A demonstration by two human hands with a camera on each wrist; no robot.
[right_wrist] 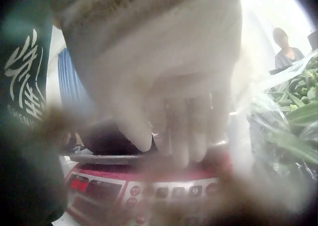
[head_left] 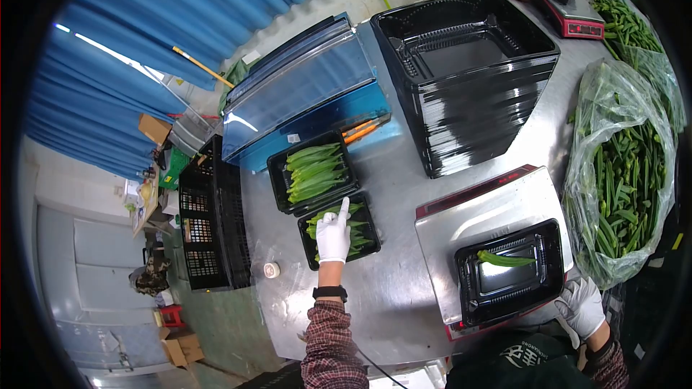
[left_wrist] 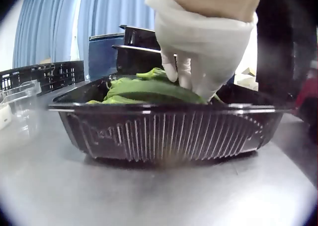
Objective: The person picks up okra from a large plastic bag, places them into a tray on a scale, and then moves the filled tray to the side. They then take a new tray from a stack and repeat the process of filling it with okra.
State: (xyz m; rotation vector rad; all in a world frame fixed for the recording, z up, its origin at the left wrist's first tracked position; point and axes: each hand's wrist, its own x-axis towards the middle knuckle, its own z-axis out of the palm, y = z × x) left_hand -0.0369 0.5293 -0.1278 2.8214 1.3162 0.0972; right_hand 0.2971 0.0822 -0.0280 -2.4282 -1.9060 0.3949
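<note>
My gloved left hand [head_left: 333, 239] is over the nearer black tray of okra [head_left: 362, 234], its index finger straight. In the left wrist view, the fingers of that hand [left_wrist: 198, 62] point down into the tray [left_wrist: 169, 134] and touch the okra pods [left_wrist: 149, 91]. At the near right corner of the scale [head_left: 447, 238] is my gloved right hand [head_left: 581, 306], beside a black tray [head_left: 468, 284] with a single okra pod [head_left: 506, 259] in it. The right wrist view has the right hand's fingers [right_wrist: 181, 131] hanging loose above the scale's keypad [right_wrist: 169, 191], holding nothing.
Another okra-filled tray [head_left: 315, 173] stands just beyond. Stacked empty trays [head_left: 490, 108] rise at the back. Plastic bags of okra [head_left: 627, 180] line the right side. A blue bin [head_left: 303, 86], orange-handled tool [head_left: 362, 130], tape roll [head_left: 271, 270] and black crate [head_left: 209, 223] are on the left.
</note>
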